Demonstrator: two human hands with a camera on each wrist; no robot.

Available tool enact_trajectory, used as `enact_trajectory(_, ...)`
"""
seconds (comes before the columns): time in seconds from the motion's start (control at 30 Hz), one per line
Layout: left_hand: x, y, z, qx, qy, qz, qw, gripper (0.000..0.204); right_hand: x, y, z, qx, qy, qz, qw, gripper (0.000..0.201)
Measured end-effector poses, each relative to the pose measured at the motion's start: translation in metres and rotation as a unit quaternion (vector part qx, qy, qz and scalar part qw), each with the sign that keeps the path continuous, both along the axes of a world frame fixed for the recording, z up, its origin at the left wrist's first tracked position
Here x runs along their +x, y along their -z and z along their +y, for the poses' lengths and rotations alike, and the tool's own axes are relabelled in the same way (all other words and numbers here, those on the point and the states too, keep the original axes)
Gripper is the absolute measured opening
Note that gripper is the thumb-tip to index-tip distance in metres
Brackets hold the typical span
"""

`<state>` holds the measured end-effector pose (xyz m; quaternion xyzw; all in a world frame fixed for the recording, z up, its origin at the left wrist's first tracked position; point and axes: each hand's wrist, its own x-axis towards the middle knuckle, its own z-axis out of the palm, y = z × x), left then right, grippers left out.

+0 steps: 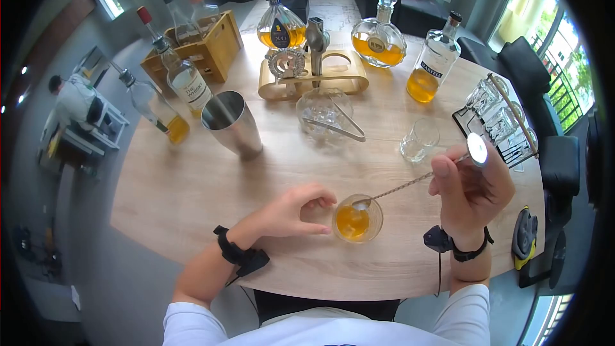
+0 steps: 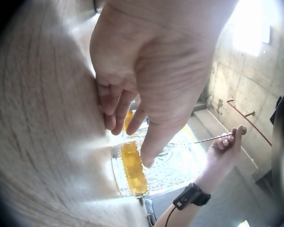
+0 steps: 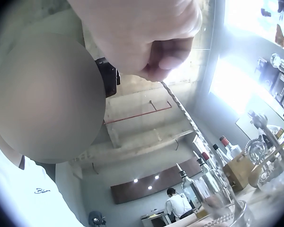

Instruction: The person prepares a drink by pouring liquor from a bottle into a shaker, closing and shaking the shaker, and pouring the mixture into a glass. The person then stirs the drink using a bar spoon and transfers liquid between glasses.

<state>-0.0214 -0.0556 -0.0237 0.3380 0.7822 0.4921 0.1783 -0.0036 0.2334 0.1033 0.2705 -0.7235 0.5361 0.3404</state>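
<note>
A glass holding amber liquid stands near the table's front edge. The right hand pinches a long twisted bar spoon near its upper end; the spoon slants down with its bowl inside the glass. To the left of the glass is the left hand, its fingers loosely bent and its thumb pointing toward the glass. In the left wrist view the thumb of the left hand overlaps the patterned glass; whether it touches cannot be told. The right wrist view shows the right hand above the spoon's twisted shaft.
A metal shaker tin stands left of centre. Behind the glass are an ice bowl with tongs and a small empty glass. Several bottles, a wooden crate, a bamboo tool stand and a glass rack line the far side.
</note>
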Motion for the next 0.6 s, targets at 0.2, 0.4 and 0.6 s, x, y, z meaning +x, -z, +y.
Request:
enact_trajectory(0.2,0.001,0.005,-0.001,-0.002,-0.002,-0.025,1.000,0.054,-0.006,-0.005,0.004,0.105,-0.060,-0.060,0.991,0.017)
enact_trajectory(0.4,0.001,0.001,-0.001,-0.001,0.000,-0.018,1.000,0.051,0.002,-0.009,-0.002,-0.095,-0.014,-0.111,0.989,0.019)
enact_trajectory(0.6,0.001,0.010,-0.004,0.032,-0.008,-0.005,0.999,0.038,-0.029,-0.022,0.025,-0.096,0.045,-0.145,0.984,0.024)
